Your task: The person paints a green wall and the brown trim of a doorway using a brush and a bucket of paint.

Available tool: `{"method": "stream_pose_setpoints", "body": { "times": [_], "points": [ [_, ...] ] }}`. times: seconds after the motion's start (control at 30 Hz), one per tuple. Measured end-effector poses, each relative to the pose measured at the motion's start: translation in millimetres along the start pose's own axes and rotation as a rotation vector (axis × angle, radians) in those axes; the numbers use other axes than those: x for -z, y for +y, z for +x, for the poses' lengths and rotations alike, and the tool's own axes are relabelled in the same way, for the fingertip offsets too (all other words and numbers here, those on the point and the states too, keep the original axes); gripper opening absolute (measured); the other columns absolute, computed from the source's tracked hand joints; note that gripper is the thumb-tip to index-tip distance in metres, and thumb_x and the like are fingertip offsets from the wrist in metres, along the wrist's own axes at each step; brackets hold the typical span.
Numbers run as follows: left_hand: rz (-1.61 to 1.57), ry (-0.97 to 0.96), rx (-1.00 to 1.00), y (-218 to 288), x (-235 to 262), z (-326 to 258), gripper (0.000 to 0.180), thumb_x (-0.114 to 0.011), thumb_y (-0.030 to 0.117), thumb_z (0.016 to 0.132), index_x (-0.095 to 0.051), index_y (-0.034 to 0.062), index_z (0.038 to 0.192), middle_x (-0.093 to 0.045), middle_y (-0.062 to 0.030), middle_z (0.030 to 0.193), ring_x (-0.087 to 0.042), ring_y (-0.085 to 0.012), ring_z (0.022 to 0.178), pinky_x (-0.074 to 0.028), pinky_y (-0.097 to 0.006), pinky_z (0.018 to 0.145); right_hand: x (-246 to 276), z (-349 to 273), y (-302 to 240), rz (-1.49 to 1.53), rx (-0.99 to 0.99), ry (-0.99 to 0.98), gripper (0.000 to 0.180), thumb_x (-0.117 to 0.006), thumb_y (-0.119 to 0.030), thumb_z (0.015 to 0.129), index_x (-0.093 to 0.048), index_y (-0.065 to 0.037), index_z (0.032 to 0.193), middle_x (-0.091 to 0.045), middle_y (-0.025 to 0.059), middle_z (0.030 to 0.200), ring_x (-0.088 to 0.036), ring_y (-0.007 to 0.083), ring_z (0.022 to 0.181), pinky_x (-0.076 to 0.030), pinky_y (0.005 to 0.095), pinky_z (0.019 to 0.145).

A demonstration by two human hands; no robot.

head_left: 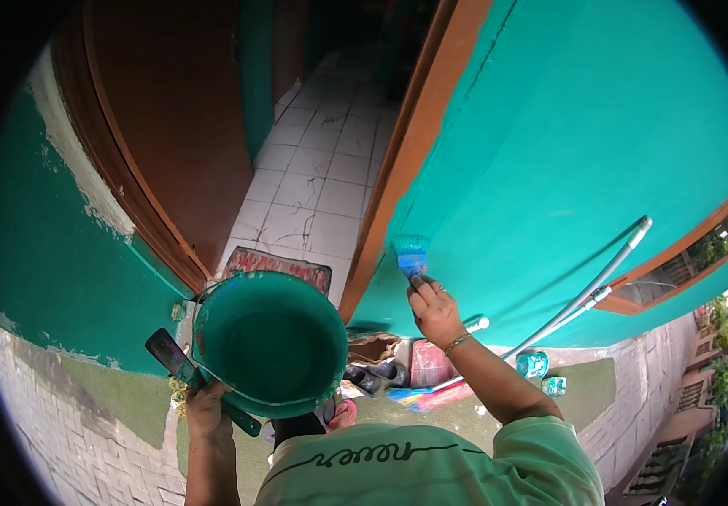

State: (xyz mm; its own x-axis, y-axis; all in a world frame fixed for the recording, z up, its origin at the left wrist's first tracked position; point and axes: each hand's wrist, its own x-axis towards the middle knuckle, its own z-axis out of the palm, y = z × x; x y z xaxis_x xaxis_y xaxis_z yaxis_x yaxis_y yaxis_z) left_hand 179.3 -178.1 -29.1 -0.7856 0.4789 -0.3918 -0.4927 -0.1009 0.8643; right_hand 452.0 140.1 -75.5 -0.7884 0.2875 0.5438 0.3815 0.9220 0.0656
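My right hand (436,315) grips a paintbrush (412,260) by its handle. The brush has a blue band, and its green-coated bristles touch the turquoise wall (550,143) beside the brown door frame (412,160). Lower left, my left hand (205,411) is closed around a flat, dark-bladed scraper-like tool (170,354) with a green handle end. Against that hand is a large green bucket (320,302) with paint inside; its thin wire handle runs to my fingers. How the fingers share the tool and wire is partly hidden.
A pole (587,293) leans on the wall at right, near a broom head with coloured bristles (431,395). Paint cans (532,364), dark shoes (364,379) and a red dustpan-like piece (430,364) lie below. A red mat (284,268) lies in the doorway on white tiles (296,190).
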Motion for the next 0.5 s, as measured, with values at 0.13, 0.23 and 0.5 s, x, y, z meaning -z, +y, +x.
{"method": "stream_pose_setpoints", "body": {
  "times": [0.13, 0.23, 0.5],
  "points": [
    [0.013, 0.007, 0.002, 1.5, 4.3, 4.9, 0.027, -0.062, -0.008, 0.068, -0.066, 0.0001, 0.093, -0.067, -0.0074, 0.084, -0.065, -0.0208, 0.075, -0.051, -0.032, 0.070, -42.3, -19.4, -7.3, 0.132, -0.066, -0.184, 0.029, -0.064, 0.000, 0.070, -0.061, -0.005, 0.098, -0.064, 0.0127, 0.109, -0.064, 0.0315, 0.090, -0.055, 0.0410, 0.073],
    [-0.018, -0.026, 0.013, 2.2, 6.8, 11.3, 0.026, -0.063, -0.009, 0.069, -0.066, 0.0001, 0.094, -0.067, -0.0076, 0.085, -0.065, -0.0209, 0.076, -0.052, -0.033, 0.071, -41.1, -6.3, -4.0, 0.138, -0.131, -0.241, 0.025, -0.064, 0.002, 0.072, -0.061, -0.007, 0.095, -0.065, 0.0112, 0.104, -0.064, 0.0322, 0.086, -0.054, 0.0417, 0.072],
    [-0.009, -0.078, 0.040, 9.3, 17.1, 29.1, 0.034, -0.062, -0.011, 0.070, -0.065, -0.0006, 0.102, -0.068, -0.0086, 0.092, -0.066, -0.0217, 0.083, -0.053, -0.034, 0.075, 116.8, 109.4, 28.7, 0.185, -0.123, 0.122, 0.021, -0.075, 0.007, 0.072, -0.062, -0.003, 0.085, -0.071, 0.0120, 0.091, -0.069, 0.0305, 0.084, -0.055, 0.0360, 0.073]
  ]
}}
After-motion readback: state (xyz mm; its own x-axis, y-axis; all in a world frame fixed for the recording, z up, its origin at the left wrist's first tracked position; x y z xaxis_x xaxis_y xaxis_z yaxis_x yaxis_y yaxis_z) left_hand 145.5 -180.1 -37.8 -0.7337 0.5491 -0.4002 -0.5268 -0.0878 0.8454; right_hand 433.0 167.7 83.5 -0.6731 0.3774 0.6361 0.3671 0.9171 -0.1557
